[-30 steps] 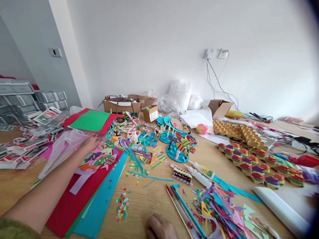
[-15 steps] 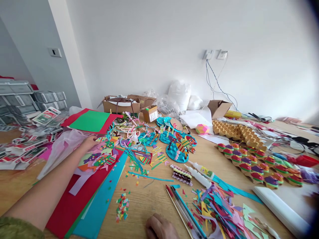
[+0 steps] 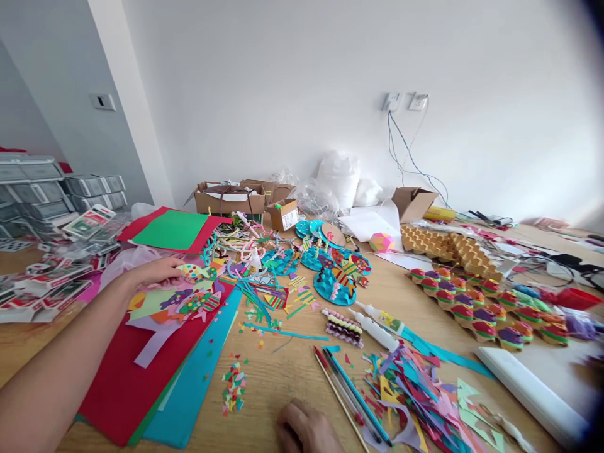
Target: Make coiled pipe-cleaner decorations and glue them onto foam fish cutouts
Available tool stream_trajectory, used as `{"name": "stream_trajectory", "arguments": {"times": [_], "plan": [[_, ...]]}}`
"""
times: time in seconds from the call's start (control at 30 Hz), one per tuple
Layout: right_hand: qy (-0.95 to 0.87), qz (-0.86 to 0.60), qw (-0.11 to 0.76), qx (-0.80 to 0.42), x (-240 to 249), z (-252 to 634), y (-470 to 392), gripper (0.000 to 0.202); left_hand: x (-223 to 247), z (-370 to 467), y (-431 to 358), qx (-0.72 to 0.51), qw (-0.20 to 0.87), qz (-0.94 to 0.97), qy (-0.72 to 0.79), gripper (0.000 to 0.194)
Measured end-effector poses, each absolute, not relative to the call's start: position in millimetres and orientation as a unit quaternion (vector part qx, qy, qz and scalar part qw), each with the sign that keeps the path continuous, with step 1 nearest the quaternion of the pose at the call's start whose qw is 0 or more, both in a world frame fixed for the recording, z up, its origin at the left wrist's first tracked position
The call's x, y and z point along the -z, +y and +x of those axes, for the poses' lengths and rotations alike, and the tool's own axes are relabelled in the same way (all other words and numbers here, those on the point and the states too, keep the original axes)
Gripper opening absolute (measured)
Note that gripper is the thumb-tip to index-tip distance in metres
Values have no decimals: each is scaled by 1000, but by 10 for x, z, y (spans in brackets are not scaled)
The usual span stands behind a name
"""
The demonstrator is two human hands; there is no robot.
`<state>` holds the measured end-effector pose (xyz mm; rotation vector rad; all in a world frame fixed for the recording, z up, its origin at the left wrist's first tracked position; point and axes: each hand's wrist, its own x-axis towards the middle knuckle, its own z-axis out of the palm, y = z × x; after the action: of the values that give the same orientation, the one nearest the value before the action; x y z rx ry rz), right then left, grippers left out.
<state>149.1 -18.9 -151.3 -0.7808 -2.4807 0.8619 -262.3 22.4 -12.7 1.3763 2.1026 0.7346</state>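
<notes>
My left hand (image 3: 158, 272) reaches over the sheets of coloured paper at the left, its fingertips closed on the end of a yellow-green dotted paper fish (image 3: 194, 272). Just below lie a purple dotted paper fish (image 3: 176, 298) and a green paper fish (image 3: 195, 303) with a striped tail, among other cut-outs. Under them spreads a large red sheet (image 3: 136, 384), overlapping a blue one (image 3: 189, 396). At the bottom edge my right hand (image 3: 309, 428) rests on the table with its fingers curled under; what they hold, if anything, is hidden. Small paper scraps (image 3: 233, 387) are piled between the hands.
Right of my right hand lie pens (image 3: 352, 393) and a heap of paper strips (image 3: 419, 402). Glue bottles (image 3: 377, 330), blue decorated plates (image 3: 333, 286) and painted egg cartons (image 3: 476, 302) stand beyond. Cardboard boxes (image 3: 231, 198) line the wall; packaged goods (image 3: 42, 277) crowd the left.
My left hand has drawn back slightly to the left, and more of the yellow-green paper fish shows at its fingertips. My right hand stays at the bottom edge.
</notes>
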Motion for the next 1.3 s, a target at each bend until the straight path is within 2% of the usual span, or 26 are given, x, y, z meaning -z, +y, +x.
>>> {"name": "stream_trajectory", "arguments": {"times": [0.13, 0.23, 0.3, 0.4, 0.53, 0.7, 0.8, 1.07, 1.3], "plan": [[-780, -326, 271, -460, 1128, 1512, -194, 4, -163, -2015, 150, -244, 330, 563, 717, 36], [-645, -350, 336, -590, 720, 1482, -136, 21, -251, -1462, 117, -220, 336, 628, 666, 32], [-591, -339, 370, -632, 486, 1428, -64, 32, -253, -1133, 92, -203, 339, 658, 641, 30], [-558, -338, 393, -649, 312, 1324, 59, 46, -221, -772, 55, -190, 336, 704, 596, 28], [-497, -337, 408, -688, 335, 1241, 136, 30, -179, -555, 16, -180, 387, 706, 566, 28], [-425, -317, 424, -734, 355, 1269, 116, 26, -147, -535, -22, -225, 483, 651, 540, 40], [-413, -313, 424, -743, 343, 1278, 107, 26, -112, -522, -43, -248, 486, 641, 540, 43], [-419, -304, 423, -744, 384, 1227, 78, 26, -39, -435, -72, -271, 457, 638, 558, 30], [-418, -301, 424, -744, 373, 1255, 80, 26, -86, -442, -117, -309, 475, 615, 548, 36]]}}
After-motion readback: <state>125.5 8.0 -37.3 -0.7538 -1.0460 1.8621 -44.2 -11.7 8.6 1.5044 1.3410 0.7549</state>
